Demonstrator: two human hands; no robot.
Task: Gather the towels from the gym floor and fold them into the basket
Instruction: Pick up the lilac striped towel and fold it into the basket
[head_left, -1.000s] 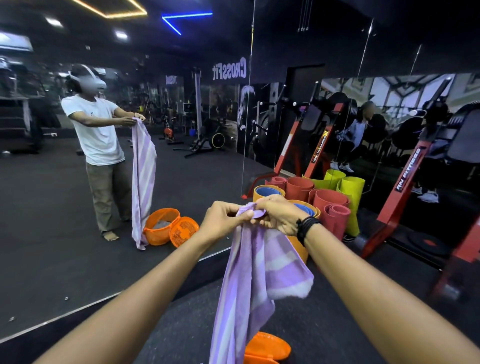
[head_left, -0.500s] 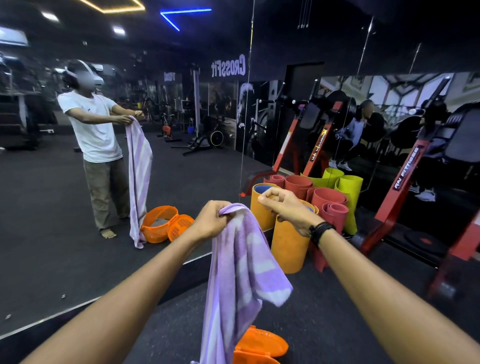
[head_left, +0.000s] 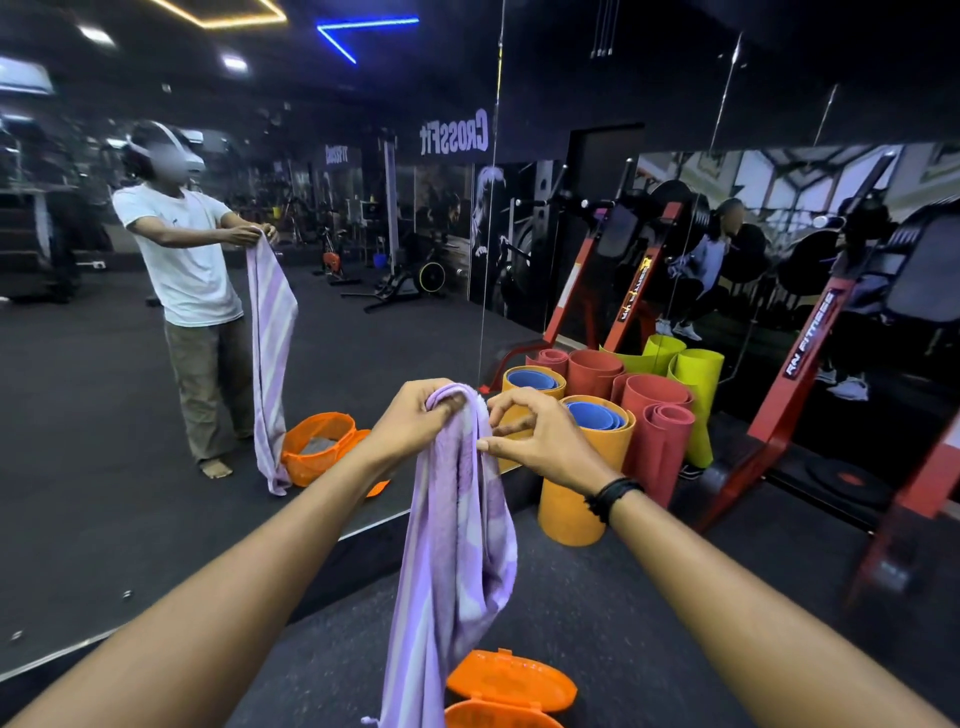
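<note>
Towel (head_left: 457, 519) hangs lengthwise, raised above basket (head_left: 511, 691) on floor. Left hand (head_left: 415, 415) grips its bunched top edge. Right hand (head_left: 535, 436) sits just beside, thumb and fingertip touching the towel's edge; firm pinch or not, cannot tell. Step: mid-fold. Next move likely needs right hand to take a corner and double the towel.

The towel (head_left: 457, 545) runs off the bottom edge, its lower end unseen. The basket (head_left: 511, 688) is cut off there too, its inside hidden. The left hand (head_left: 415, 421) covers the towel's top corner. The mirrored face is blurred.
</note>
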